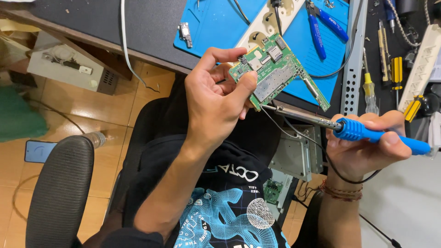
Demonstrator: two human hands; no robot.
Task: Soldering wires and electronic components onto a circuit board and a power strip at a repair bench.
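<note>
Left hand (216, 98): raised in front of the person's chest, fingers and thumb closed on the lower-left edge of a green circuit board (275, 76); thumb pressed on the board's face, the other fingers behind it.
Green circuit board: held tilted in the air, component side toward the camera, with metal shields and small chips on it; a narrow arm of the board runs down and to the right, away from the left hand.
Right hand (367, 147): to the right of and lower than the left hand, wrapped tightly around the blue handle of a soldering iron (349, 128); a braided band circles the wrist.
Soldering iron: lies almost level, its metal shaft pointing left toward the left hand; the tip (266, 108) sits at the board's lower edge, just beside the left fingers. Whether it touches the board cannot be told.
Hands, relation: apart, each clamped on its own object, joined only where iron meets board.
Thin wires (285, 128): hang in loops under the shaft, between the two hands.
Tabletop (138, 23): dark, beyond both hands.
Blue mat (211, 27): on the tabletop, above the left hand.
Blue-handled pliers (321, 25): on the mat, above the board.
Screwdrivers (397, 76): yellow-handled, above the right hand.
White power strip (425, 62): beside the screwdrivers, far right.
Chair armrest (62, 193): black, below and left of the left hand.
</note>
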